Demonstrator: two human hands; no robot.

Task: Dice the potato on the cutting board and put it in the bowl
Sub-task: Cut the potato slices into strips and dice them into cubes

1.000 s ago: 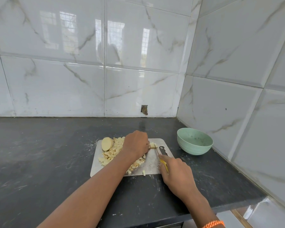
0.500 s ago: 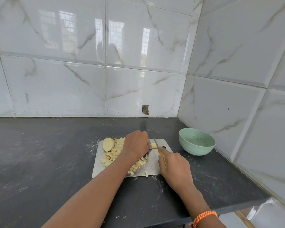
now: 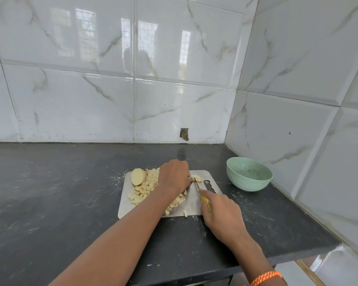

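Here the dark desk is carrying a steel cutting board. A green bowl is sitting well right. Left hand, fingers curled, is pinning a potato piece beside the diced pile. Right hand fingers are clamping the yellow-handled knife.

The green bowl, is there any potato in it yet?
Empty, no potato yet. The green bowl shows only its bare inside with faint specks, and the diced potato lies piled on the cutting board.
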